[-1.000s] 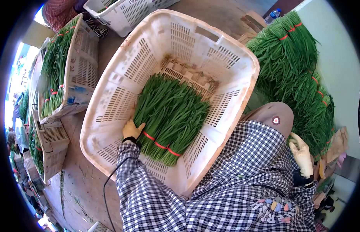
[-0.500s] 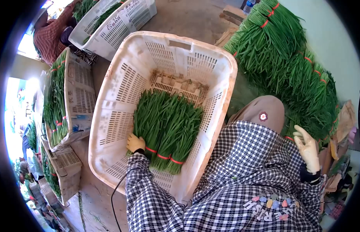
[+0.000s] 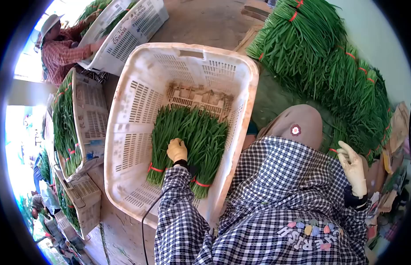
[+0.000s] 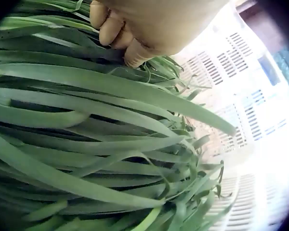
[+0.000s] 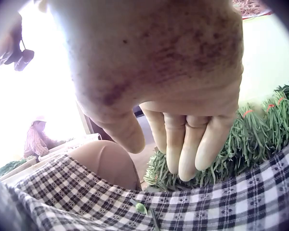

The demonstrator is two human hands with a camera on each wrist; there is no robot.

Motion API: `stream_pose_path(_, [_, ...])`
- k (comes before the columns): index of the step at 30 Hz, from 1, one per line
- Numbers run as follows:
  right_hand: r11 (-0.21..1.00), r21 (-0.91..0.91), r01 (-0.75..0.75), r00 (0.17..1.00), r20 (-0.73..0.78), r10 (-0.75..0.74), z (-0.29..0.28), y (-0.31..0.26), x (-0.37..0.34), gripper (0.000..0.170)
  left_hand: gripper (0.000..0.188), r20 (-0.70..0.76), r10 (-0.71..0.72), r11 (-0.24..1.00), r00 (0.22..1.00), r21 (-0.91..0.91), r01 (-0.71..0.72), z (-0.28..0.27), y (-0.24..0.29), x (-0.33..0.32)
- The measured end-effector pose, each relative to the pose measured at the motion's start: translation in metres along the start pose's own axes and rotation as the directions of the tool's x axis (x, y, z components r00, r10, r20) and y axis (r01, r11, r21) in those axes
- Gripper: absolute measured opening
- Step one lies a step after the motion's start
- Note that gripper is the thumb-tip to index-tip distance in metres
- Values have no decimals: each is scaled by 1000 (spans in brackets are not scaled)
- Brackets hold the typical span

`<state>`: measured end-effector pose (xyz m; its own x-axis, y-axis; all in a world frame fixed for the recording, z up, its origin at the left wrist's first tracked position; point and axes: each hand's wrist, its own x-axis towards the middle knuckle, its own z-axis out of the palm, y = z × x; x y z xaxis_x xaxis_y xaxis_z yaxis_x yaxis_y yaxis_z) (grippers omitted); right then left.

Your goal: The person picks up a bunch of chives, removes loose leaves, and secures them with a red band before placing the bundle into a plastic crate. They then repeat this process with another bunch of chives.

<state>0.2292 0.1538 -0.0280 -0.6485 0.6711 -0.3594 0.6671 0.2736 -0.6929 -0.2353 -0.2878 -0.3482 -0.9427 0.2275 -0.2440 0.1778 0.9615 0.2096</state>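
Observation:
Bundles of green chives (image 3: pixel 207 132), tied with red bands, lie side by side in a white plastic crate (image 3: pixel 130 165). My gloved left hand (image 3: pixel 177 151) rests on top of them, over the middle of the row; its wrist hides the middle band. In the left wrist view its bent fingertips (image 4: pixel 111 31) press onto the long flat leaves (image 4: pixel 96 101), without closing round them. My gloved right hand (image 3: pixel 353 170) hangs beside my lap, fingers apart and extended, holding nothing. Brown smudges mark that glove in the right wrist view.
A large heap of banded chives (image 3: pixel 302 57) lies to my right along the wall. More crates (image 3: pixel 91 115) of chives stand at the left. A person in a hat (image 3: pixel 59 53) reaches over another crate (image 3: pixel 134 37) at the upper left. A black cable (image 3: pixel 144 225) runs from my left sleeve.
My left hand has moved from the left side of the chives onto their top, near the middle. The right hand has lifted slightly and straightened its fingers. The view has shifted, bringing the other person in.

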Motion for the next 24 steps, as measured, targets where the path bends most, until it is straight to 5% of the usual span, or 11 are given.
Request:
stream_pose_path(4, [994,-93,-62,987,-153,48,7,-14,-1,43,22,-143,-39,976,989,-218,7,36,-29,13])
stream_pose_path(7, [991,-134,20,989,-141,-39,1,-18,-4,39,17,-20,-87,785,996,-617,56,39,-27,16])
stream_pose_path(9, [995,71,68,988,-143,-57,-1,-7,-7,48,16,-38,27,771,999,-635,-45,56,-44,31])
stream_pose_path(11, [995,-69,72,967,-240,-86,-14,-10,-20,47,15,-90,-34,790,995,-612,-28,43,-27,35])
stream_pose_path(12, [997,-54,60,946,-314,-73,-23,1,-27,46,15,-226,62,821,972,-542,-179,32,-21,41])
stream_pose_path(15, [996,72,-61,815,-572,91,-66,61,-64,41,15,-443,107,494,890,-753,-435,-62,89,-7])
stream_pose_path(16, [981,138,-137,787,-586,192,-74,83,-78,39,12,-490,169,379,855,-768,-515,-94,119,-32])
stream_pose_path(17, [979,144,-146,766,-610,204,-78,106,-90,39,12,-586,344,404,734,-613,-679,-131,148,-57])
stream_pose_path(19, [929,148,-340,660,-666,348,-83,162,-109,37,11,-666,464,316,584,-491,-812,-185,210,-119])
stream_pose_path(21, [900,82,-428,660,-652,373,-79,225,-130,38,8,-620,631,127,466,-510,-851,-217,256,-170])
stream_pose_path(24, [792,382,-477,638,-469,610,-60,273,-148,37,23,-339,918,-47,206,-608,-793,-231,323,-215])
